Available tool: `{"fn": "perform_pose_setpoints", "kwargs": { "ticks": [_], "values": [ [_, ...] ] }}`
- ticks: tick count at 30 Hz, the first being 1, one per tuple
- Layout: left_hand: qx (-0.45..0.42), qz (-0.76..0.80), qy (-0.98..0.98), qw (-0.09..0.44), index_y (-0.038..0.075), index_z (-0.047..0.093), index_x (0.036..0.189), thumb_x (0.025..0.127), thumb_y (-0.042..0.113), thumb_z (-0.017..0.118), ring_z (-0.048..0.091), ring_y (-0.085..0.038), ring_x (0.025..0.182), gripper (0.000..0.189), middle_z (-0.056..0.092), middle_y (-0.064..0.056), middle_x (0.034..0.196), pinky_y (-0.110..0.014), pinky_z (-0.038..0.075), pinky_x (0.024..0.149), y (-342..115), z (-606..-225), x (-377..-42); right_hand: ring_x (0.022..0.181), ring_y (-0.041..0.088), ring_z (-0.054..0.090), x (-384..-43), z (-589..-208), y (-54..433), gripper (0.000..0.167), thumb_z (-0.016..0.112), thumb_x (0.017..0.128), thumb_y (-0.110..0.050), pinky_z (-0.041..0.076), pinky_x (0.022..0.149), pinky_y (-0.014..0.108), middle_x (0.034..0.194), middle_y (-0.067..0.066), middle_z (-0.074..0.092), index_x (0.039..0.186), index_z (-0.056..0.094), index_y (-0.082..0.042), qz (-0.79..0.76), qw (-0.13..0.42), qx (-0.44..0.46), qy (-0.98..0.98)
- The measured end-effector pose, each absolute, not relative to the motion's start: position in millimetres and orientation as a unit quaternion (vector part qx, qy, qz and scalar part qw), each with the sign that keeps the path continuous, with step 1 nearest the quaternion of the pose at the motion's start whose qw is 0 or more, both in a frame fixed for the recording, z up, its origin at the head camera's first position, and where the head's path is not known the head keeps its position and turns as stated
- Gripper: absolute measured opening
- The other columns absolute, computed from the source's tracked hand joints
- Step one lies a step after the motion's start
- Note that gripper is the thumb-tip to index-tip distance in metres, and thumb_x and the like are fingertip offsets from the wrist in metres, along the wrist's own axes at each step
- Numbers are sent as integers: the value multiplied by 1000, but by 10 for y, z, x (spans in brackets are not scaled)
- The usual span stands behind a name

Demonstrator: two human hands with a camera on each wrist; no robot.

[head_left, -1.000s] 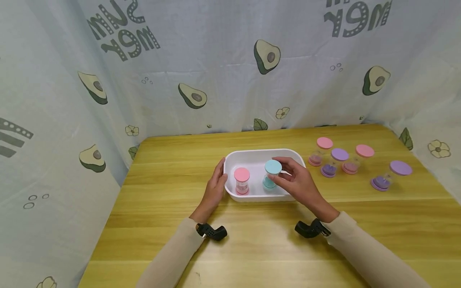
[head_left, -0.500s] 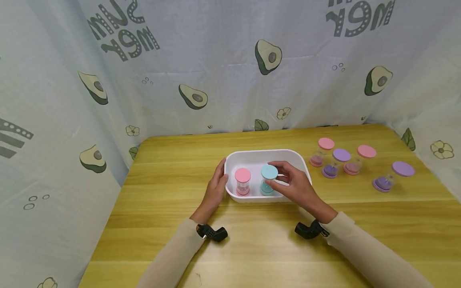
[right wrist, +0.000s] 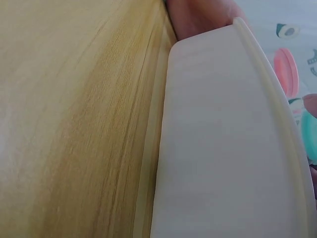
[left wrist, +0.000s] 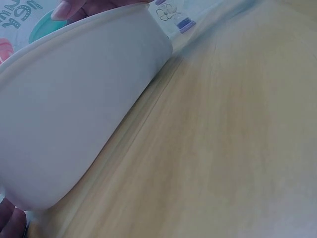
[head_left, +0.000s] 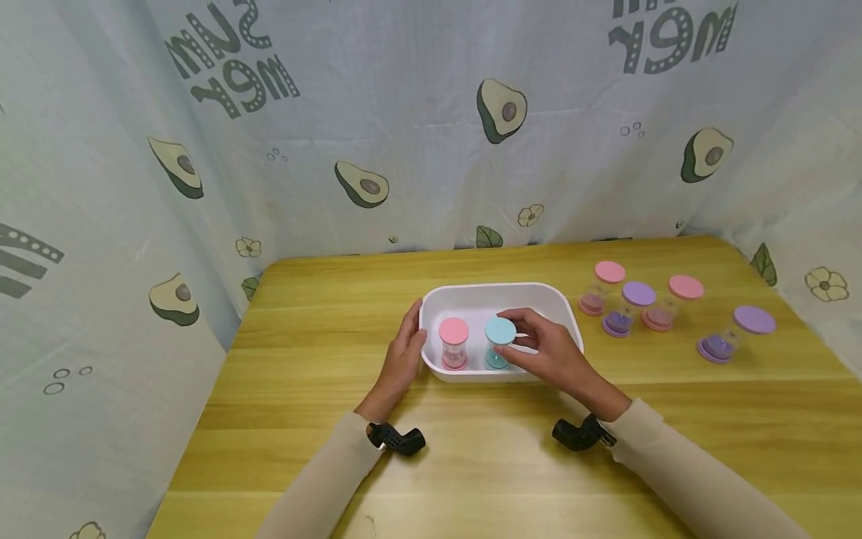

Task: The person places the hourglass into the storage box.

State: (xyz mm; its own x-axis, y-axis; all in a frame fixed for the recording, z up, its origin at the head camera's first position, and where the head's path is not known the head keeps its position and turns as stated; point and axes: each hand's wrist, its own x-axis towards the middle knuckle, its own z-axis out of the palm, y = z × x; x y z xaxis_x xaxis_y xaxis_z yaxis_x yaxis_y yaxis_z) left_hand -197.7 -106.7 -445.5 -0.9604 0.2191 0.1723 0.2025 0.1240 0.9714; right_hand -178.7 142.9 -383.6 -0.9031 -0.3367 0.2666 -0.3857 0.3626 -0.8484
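Over the last second the teal hourglass (head_left: pixel 497 337) has shifted toward 9 o'clock and come a little nearer the person, so that its lid now lies level with that of the pink hourglass (head_left: pixel 454 334) at its 9 o'clock. The two stand side by side, near but apart, inside the white tray (head_left: pixel 465 376), the teal one by the tray's 6 o'clock wall and the pink one around 7 to 8 o'clock. The right hand (head_left: pixel 548 352), reaching in from about 4 o'clock, pinches the teal hourglass between thumb and fingers; whether its base bears fully on the tray floor cannot be told. For the work, the shift seems to mean that placing is nearly finished, with only the release left. The left hand (head_left: pixel 397 359) has stayed at the tray's 9 o'clock end, its fingers fairly straight along the outer wall, the thumb spread from them, apparently steadying it. Beyond the tray, between 2 and 3 o'clock on the table (head_left: pixel 323 337), two more pink hourglasses (head_left: pixel 609 272) and two purple hourglasses (head_left: pixel 638 293) remain in place.
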Motion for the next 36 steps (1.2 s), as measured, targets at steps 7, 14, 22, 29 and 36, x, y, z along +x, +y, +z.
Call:
{"fn": "perform_pose_setpoints", "kwargs": {
  "ticks": [7, 14, 22, 29, 36],
  "values": [
    [140, 648, 749, -1, 3, 20, 153, 103, 6, 35, 23, -22, 143, 52, 23, -14, 157, -32, 24, 115, -1072, -4459, -1957, 100, 34, 66, -1820, -3926, 1443, 45, 76, 80, 1, 54, 85, 44, 112, 22, 62, 119, 55, 7, 524, 4, 212, -825],
    [135, 644, 753, 16, 3, 19, 153, 103, 7, 35, 24, -22, 143, 52, 23, -15, 157, -31, 25, 114, -1057, -4492, -1877, 104, 24, 66, -1857, -4199, 1549, 49, 79, 80, -13, 54, 86, 32, 116, 14, 64, 123, 56, -3, 525, -10, 208, -825],
    [134, 645, 752, 10, 5, 19, 154, 104, 8, 35, 24, -23, 143, 52, 24, -13, 157, -35, 26, 114, -1061, -4471, -1884, 104, 22, 65, -1891, -4201, 1546, 47, 79, 81, -15, 54, 86, 30, 116, 11, 63, 122, 58, -5, 532, 1, 227, -816],
    [138, 645, 752, 8, 3, 19, 153, 104, 6, 34, 23, -23, 143, 52, 23, -15, 157, -32, 25, 114, -1078, -4463, -1909, 107, 30, 63, -1928, -4204, 1513, 48, 75, 80, 0, 54, 87, 38, 118, 19, 61, 123, 55, 4, 517, 1, 227, -826],
    [141, 656, 741, -1, 3, 20, 153, 103, 7, 36, 24, -23, 143, 52, 24, -14, 156, -34, 25, 114, -1043, -4480, -1943, 106, 24, 64, -1949, -4172, 1567, 50, 76, 82, -6, 53, 87, 33, 120, 14, 61, 127, 54, -1, 506, -3, 239, -829]
  ]
}}
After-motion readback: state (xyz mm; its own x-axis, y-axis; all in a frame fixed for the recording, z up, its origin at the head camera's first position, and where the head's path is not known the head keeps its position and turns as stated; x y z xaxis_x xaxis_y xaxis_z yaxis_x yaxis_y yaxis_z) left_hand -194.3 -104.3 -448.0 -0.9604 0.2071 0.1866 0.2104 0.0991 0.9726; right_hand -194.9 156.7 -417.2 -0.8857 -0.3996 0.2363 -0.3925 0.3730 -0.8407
